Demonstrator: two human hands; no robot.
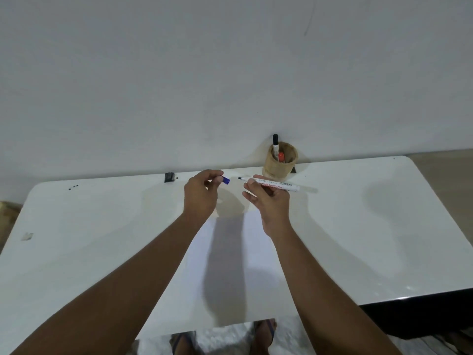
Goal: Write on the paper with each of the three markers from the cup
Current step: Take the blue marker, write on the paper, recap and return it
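Note:
My right hand [268,198] grips a white marker [279,185] that lies level above the table, its bare dark tip pointing left. My left hand [202,193] pinches the marker's blue cap [226,180] a short gap away from that tip. Beneath both hands a white sheet of paper [230,265] lies on the table, partly shadowed by my arms, with no marks visible. A tan woven cup [280,162] stands at the table's back edge, just beyond my right hand. It holds a black-capped marker [275,146] and a red-capped marker [281,157].
The white table [89,239] stands against a plain wall. A small black clip [169,177] sits at its back edge, left of my hands. The table's right corner ends near a dark edge [409,313]. My sandalled feet [263,331] show below the front edge.

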